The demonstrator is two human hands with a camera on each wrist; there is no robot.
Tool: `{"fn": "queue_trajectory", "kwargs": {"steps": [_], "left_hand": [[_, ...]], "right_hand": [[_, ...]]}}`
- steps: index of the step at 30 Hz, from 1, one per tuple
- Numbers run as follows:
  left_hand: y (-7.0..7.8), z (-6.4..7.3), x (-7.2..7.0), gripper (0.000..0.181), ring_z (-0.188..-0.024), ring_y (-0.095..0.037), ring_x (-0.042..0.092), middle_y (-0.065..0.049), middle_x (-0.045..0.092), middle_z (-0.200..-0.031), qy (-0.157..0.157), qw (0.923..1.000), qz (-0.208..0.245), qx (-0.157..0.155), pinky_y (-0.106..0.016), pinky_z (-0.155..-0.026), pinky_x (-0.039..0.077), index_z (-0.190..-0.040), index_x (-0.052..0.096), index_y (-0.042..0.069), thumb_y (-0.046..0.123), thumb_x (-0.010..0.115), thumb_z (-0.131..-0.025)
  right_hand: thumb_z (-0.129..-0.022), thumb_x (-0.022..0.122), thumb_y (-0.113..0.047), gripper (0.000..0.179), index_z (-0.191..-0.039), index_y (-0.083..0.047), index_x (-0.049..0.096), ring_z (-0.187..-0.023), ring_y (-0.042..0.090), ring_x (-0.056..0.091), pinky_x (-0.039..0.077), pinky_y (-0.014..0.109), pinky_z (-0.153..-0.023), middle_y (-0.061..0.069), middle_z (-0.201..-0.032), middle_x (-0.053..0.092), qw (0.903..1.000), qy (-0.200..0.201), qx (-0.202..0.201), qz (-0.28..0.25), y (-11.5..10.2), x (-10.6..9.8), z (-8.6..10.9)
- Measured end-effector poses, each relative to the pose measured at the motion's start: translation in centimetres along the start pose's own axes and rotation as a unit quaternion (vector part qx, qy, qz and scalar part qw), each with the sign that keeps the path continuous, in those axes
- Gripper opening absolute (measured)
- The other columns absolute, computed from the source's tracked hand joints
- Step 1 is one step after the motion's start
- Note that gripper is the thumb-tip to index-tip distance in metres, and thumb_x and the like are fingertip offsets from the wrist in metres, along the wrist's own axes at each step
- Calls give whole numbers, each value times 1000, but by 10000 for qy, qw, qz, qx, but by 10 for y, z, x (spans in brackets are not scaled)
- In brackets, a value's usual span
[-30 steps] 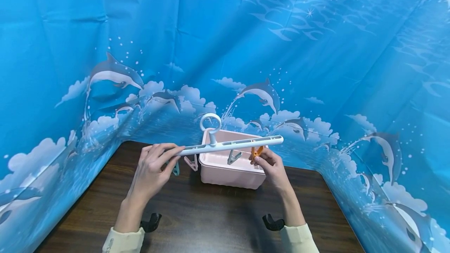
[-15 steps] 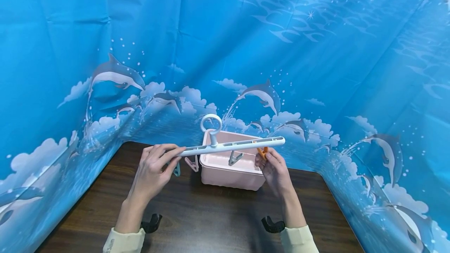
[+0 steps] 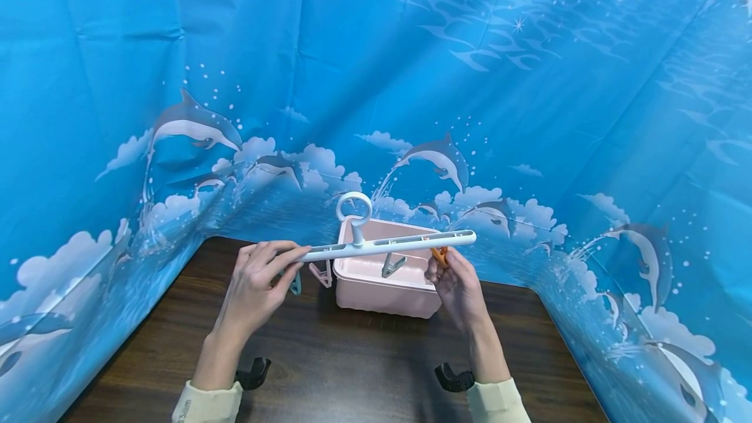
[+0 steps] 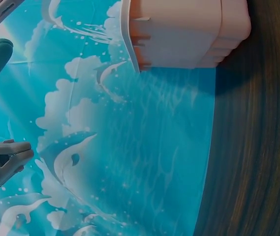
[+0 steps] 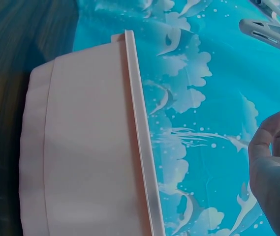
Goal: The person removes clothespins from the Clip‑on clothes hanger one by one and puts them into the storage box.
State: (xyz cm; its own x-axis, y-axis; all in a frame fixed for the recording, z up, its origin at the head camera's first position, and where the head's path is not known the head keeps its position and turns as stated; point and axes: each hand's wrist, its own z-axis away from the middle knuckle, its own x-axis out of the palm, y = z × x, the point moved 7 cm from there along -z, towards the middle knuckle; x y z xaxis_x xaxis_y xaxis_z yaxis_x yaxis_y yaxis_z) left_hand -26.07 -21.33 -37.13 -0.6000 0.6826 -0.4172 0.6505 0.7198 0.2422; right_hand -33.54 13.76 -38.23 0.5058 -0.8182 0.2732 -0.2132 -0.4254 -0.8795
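Observation:
My left hand [image 3: 258, 279] grips the left end of a pale blue clip hanger [image 3: 405, 245], with its ring hook [image 3: 369, 207] pointing up. The bar is raised above the table, its right end a little higher. From its underside hang a teal clip [image 3: 296, 284] beside my left fingers, a pink clip [image 3: 328, 274] and a grey clip [image 3: 393, 268]. Under the right part of the bar, my right hand [image 3: 464, 286] pinches an orange clip [image 3: 440, 257], its top right at the bar. Another grey clip [image 4: 9, 160] shows in the left wrist view.
A pink rectangular bin [image 3: 384, 299] stands on the dark wooden table [image 3: 352, 358], behind and below the hanger. A blue dolphin-print curtain [image 3: 376, 83] surrounds the table's back and sides. Black wrist mounts [image 3: 254, 373] sit near both sleeves.
My right hand has moved slightly right with the orange clip and turned it, bringing it up under the bar's right part. The left hand and hanger have barely shifted.

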Motion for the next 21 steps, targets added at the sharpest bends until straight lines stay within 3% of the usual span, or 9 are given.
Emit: {"fn": "queue_trajectory", "kwargs": {"steps": [9, 21], "left_hand": [[0, 0, 3, 51, -109, -26, 65, -6, 75, -120, -123, 9999, 60, 72, -51, -98, 41, -133, 78, 19, 53, 48, -110], [4, -2, 1, 51, -111, -25, 64, -5, 76, -121, -267, 9996, 18, 60, -49, -99, 40, -135, 77, 21, 53, 46, -111]], "right_hand": [[-120, 28, -20, 39, -128, -12, 66, -80, 14, 52, 48, 26, -84, -2, -84, 58, 10000, 35, -64, -14, -2, -3, 4], [-119, 27, -17, 43, -125, -12, 70, -78, 20, 40, 42, 29, -86, 2, -82, 48, 9998, -156, -1, -97, -6, -3, 2]]}}
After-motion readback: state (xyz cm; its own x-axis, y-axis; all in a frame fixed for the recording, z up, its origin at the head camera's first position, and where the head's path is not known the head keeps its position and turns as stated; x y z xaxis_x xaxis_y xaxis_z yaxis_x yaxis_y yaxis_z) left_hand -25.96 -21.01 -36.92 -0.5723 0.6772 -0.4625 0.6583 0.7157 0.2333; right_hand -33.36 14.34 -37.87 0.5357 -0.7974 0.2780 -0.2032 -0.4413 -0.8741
